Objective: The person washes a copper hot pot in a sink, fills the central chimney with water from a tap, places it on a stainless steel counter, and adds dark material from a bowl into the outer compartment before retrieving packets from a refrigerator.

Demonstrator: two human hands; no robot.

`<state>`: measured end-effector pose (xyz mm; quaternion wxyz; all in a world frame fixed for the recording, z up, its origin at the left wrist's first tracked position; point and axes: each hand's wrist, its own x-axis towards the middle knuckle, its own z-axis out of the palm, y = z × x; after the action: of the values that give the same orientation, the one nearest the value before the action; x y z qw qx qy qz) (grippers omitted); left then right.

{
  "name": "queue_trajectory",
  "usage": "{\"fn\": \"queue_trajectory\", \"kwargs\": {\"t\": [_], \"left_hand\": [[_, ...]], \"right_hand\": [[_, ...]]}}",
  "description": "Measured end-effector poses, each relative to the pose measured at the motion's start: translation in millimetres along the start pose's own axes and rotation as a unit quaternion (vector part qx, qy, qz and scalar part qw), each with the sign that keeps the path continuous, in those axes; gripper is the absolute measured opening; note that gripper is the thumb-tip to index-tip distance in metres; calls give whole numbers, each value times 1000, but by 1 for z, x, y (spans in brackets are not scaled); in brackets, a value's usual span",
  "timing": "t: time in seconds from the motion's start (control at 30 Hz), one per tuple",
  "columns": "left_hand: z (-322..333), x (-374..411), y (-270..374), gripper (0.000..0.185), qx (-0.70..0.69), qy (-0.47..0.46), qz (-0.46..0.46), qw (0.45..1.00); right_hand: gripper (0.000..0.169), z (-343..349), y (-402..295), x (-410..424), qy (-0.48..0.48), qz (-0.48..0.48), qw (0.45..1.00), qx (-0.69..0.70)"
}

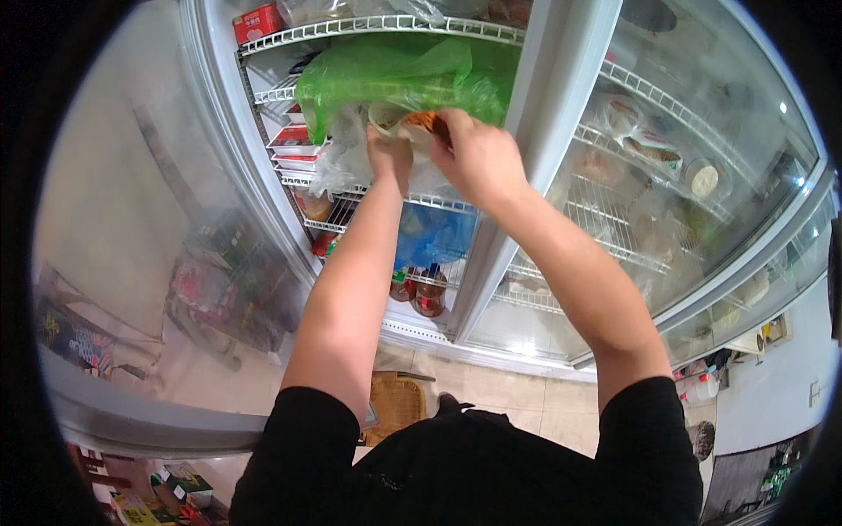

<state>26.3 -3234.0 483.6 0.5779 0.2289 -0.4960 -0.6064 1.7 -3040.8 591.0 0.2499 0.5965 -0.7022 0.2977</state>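
Both my arms reach between the shelves of an upright glass-door refrigerator. My left hand (389, 156) holds a pale translucent tub (383, 117) by its near side; a little dark matter shows inside it. Just right of the tub, my right hand (477, 154) grips an orange-brown item (427, 122) between thumb and fingers; what it is cannot be told. A pale edge, perhaps of a lid or container, lies under that item. Behind the hands spreads a green plastic bag (395, 72). Clear plastic film (342, 158) lies left of my left hand.
White wire shelf edges (388, 25) run above and below my hands. Red-and-white boxes (293, 139) are stacked at left; a blue plastic bag (437, 233) and brown bottles (429, 296) sit lower. The door frame (559, 92) stands close to my right arm, the open glass door (131, 197) at left.
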Motion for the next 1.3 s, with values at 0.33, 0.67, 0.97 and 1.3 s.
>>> {"fn": "queue_trajectory", "kwargs": {"t": [0.33, 0.67, 0.97, 1.3], "left_hand": [[-62, -197, -31, 45, 15, -61, 61, 996], [-373, -508, 31, 45, 503, 144, -89, 847], [-291, -465, 49, 89, 396, 149, -66, 904], [-128, -569, -19, 74, 463, 74, -35, 882]], "right_hand": [[27, -56, 13, -75, -109, 53, 950, 287], [24, -109, -19, -162, -304, 96, 841, 436], [20, -119, -80, -158, -401, -117, 776, 473], [26, -132, -98, -218, -497, -282, 680, 458]]}}
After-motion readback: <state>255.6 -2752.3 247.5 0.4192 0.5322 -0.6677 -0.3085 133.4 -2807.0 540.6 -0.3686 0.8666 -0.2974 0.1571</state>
